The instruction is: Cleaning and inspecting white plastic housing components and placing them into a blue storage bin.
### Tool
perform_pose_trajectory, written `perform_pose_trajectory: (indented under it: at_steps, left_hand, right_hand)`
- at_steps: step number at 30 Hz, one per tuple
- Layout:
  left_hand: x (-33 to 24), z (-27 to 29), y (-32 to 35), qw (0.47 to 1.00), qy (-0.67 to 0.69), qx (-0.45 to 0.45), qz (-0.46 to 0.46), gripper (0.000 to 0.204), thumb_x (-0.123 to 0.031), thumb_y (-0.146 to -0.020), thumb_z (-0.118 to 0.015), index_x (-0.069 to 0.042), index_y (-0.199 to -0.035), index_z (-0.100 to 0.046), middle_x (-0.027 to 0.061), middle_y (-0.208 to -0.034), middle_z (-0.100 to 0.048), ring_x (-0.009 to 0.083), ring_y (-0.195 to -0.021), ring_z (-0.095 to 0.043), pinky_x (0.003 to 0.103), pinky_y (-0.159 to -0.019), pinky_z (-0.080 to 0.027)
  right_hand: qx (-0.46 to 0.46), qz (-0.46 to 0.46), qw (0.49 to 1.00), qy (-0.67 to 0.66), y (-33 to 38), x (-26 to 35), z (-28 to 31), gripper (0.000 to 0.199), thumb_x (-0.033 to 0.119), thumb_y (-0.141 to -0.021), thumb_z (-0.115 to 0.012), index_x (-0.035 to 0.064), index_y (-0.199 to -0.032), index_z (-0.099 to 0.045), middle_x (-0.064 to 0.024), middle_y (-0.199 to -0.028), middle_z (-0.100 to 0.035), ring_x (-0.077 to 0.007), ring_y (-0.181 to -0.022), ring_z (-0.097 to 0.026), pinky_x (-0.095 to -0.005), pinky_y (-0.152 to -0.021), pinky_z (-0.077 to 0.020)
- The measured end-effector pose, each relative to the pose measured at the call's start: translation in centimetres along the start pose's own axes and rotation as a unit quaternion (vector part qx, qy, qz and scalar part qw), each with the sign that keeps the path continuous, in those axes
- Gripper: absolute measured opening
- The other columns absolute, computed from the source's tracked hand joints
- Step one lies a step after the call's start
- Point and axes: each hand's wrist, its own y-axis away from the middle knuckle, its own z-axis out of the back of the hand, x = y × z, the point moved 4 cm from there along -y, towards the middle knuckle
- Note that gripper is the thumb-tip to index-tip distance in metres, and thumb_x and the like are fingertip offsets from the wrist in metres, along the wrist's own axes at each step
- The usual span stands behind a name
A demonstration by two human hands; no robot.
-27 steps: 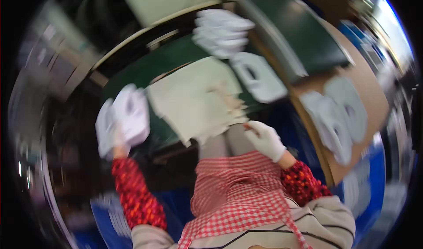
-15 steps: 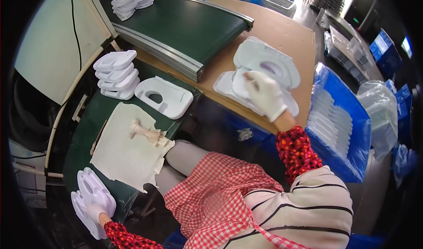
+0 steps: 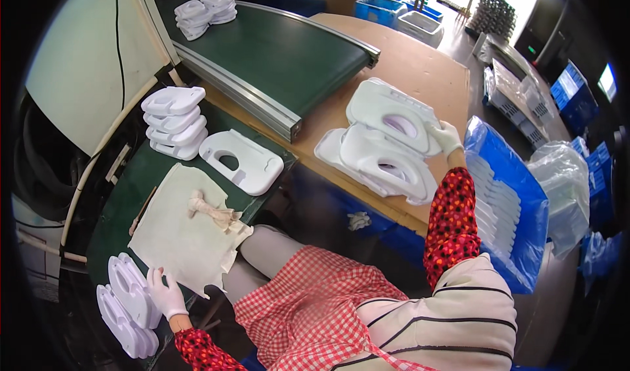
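My left hand (image 3: 168,295), in a white glove, has its fingers spread and holds nothing. It is beside two low stacks of white plastic panels with oval holes (image 3: 123,328) at the lower left of the green table. At the right, my gloved right hand (image 3: 447,137) closes on the right end of a white panel (image 3: 367,103) atop the far pile on the brown board. Its fingertips are partly hidden at the panel's edge. Next to it lies the nearer pile of similar panels (image 3: 357,153).
A cream cloth (image 3: 164,230) with a crumpled scrap (image 3: 209,208) covers part of the green table. Beyond it are a single panel (image 3: 259,164) and a panel stack (image 3: 172,125). A green conveyor (image 3: 275,56) has a metal rail. A blue plastic-lined crate (image 3: 535,207) holds white parts.
My right hand has moved right, from the nearer pile to the far pile's panel end. My left hand has come off the lower-left panels and opened. The whole view has shifted slightly.
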Motion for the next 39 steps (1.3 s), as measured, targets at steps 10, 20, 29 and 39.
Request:
perform_pose_trajectory:
  at_steps: [10,20,29,39]
  left_hand:
    - [-9.7,0.7,0.9,0.967,0.237,0.008,-0.094,0.018,-0.009,-0.085,-0.058,0.001,-0.099,-0.063,0.013,-0.09,-0.065,0.0194,-0.083,-0.063,0.029,-0.075,-0.048]
    - [-20.8,3.0,2.5,0.6,0.794,0.032,0.088,0.055,-0.01,-0.09,-0.049,0.001,-0.139,-0.026,0.0134,-0.116,-0.052,0.0205,-0.103,-0.055,0.029,-0.083,-0.048]
    - [-14.9,3.6,7.3,0.565,0.805,0.043,0.175,0.054,-0.004,-0.084,-0.047,0.002,-0.135,-0.031,0.0089,-0.107,-0.053,0.0171,-0.095,-0.055,0.029,-0.082,-0.047]
    - [-14.6,3.0,7.8,0.505,0.845,0.051,0.168,0.057,-0.003,-0.082,-0.048,0.002,-0.136,-0.031,0.008,-0.114,-0.048,0.0174,-0.103,-0.049,0.031,-0.09,-0.042]
  right_hand:
    - [-0.14,0.15,0.974,-0.091,4.9,15.1,1.5,0.049,0.032,-0.083,-0.065,-0.0081,-0.109,-0.057,-0.0186,-0.09,-0.064,-0.028,-0.086,-0.061,-0.0351,-0.079,-0.0462]
    - [0.184,0.502,0.816,-0.217,29.9,30.9,-14.7,0.029,0.004,-0.079,-0.064,-0.0043,-0.103,-0.049,-0.0181,-0.112,-0.052,-0.0245,-0.102,-0.052,-0.0349,-0.087,-0.0428]
    - [0.597,0.264,0.684,-0.326,37.4,29.9,-20.6,0.052,0.01,-0.087,-0.054,-0.0034,-0.132,-0.032,-0.013,-0.107,-0.055,-0.0138,-0.084,-0.06,-0.025,-0.072,-0.0478]
    - [0.58,0.151,0.692,-0.402,36.8,30.1,-19.8,0.055,0.005,-0.079,-0.057,-0.0058,-0.128,-0.034,-0.0112,-0.113,-0.05,-0.0154,-0.1,-0.053,-0.0283,-0.088,-0.0431]
